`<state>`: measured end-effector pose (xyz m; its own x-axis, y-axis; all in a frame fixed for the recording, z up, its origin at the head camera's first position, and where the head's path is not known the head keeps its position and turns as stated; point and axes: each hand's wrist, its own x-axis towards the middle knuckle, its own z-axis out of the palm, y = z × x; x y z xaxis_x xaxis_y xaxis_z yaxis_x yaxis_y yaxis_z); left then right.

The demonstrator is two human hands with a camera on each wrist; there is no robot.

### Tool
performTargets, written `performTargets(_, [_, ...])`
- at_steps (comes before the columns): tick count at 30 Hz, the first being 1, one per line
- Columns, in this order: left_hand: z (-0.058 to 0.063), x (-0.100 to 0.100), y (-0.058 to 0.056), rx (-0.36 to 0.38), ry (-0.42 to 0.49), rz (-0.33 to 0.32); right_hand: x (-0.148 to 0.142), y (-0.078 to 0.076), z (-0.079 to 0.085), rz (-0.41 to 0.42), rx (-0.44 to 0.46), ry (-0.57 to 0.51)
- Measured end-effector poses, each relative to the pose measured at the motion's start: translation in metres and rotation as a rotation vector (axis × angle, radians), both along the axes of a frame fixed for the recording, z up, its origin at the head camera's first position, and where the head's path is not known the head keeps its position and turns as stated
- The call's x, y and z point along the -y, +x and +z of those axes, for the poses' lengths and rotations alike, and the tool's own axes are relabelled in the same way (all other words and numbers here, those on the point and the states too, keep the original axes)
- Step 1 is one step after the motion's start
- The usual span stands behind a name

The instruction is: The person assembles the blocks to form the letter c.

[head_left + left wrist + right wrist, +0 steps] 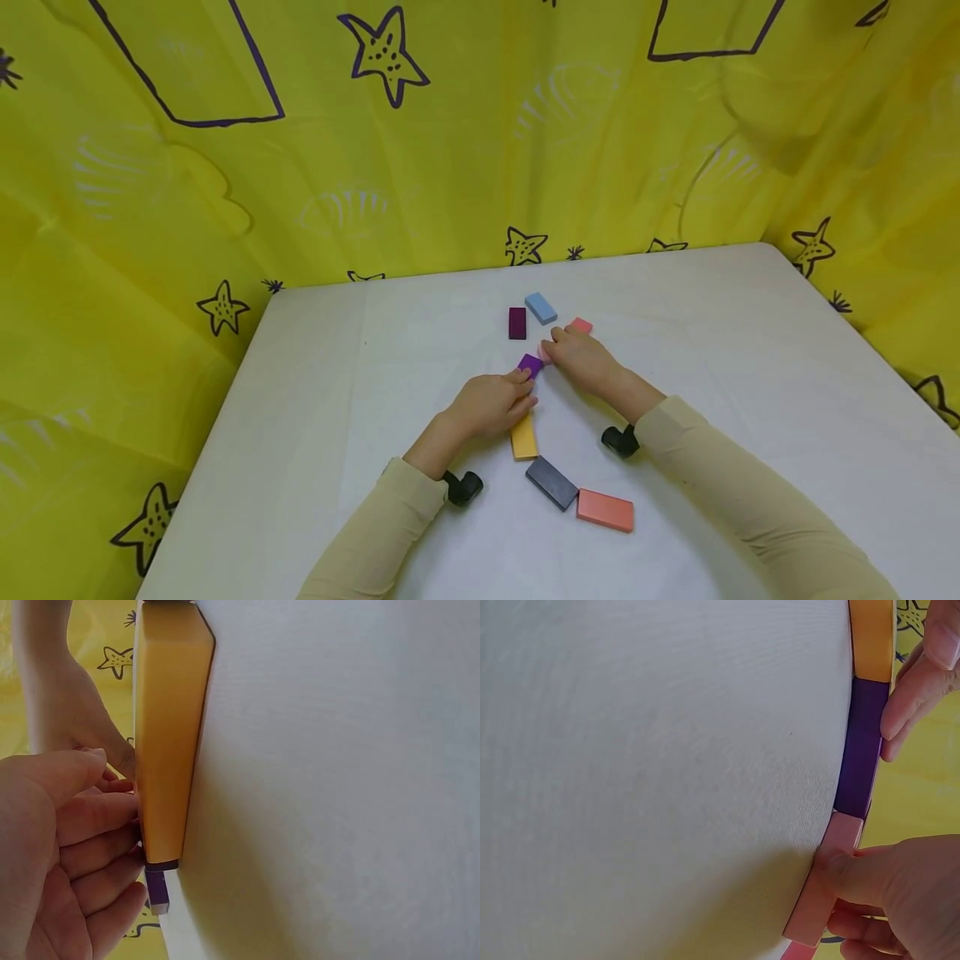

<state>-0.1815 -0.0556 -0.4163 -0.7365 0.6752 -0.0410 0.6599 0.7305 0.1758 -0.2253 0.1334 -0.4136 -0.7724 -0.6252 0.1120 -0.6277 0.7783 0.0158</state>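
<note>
Pinched between the thumb and fingers of my right hand (583, 362) is a pink block (825, 877). Its end meets a purple block (860, 746) in the right wrist view. Fingertips of my left hand (491, 402) touch the purple block's top, the fingers fairly straight and the thumb off it. A yellow block (172, 735) adjoins the purple one and is partly under the left hand in the head view. Nearer me, a dark grey block (552, 482) and a coral-red block (605, 510) carry on the curved line, corner to corner.
Beyond the hands lie a maroon block (517, 323) and a light blue block (541, 307). A coral-pink block (581, 325) shows just past the right hand. The white table (300, 417) backs onto a yellow curtain (465, 167) with starfish drawings.
</note>
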Motion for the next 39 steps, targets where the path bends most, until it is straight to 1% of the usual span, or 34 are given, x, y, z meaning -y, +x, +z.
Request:
performTargets(4, [0.002,-0.001,0.0,-0.01,-0.015,0.009,0.0,-0.002,-0.001,-0.001,0.023,-0.028])
performTargets(7, [0.004,-0.003,0.0,-0.018,-0.014,0.021,0.001,-0.004,0.0,-0.008,0.056,-0.069])
performTargets(13, [0.005,-0.004,-0.002,-0.021,0.01,0.046,0.003,-0.008,0.004,-0.037,0.123,-0.137])
performTargets(19, [0.006,0.0,-0.003,0.031,0.074,0.034,0.001,-0.01,0.009,-0.125,0.273,-0.233])
performTargets(21, [0.006,0.001,-0.003,0.051,0.093,0.035,-0.001,-0.011,0.01,-0.126,0.301,-0.256])
performTargets(25, [0.005,0.003,-0.002,0.069,0.111,0.042,-0.004,-0.014,0.016,-0.118,0.359,-0.301])
performTargets(27, [0.005,0.003,0.0,0.056,0.117,0.031,-0.005,-0.018,0.019,-0.14,0.391,-0.325])
performTargets(30, [0.006,0.003,0.005,0.034,0.115,0.0,-0.004,-0.026,0.022,-0.208,0.426,-0.363])
performTargets(35, [0.009,0.0,0.015,0.008,0.096,-0.049,-0.004,-0.042,0.018,-0.294,0.408,-0.378])
performTargets(39, [0.012,-0.003,0.026,-0.029,0.092,-0.112,-0.005,-0.051,0.012,-0.345,0.409,-0.424])
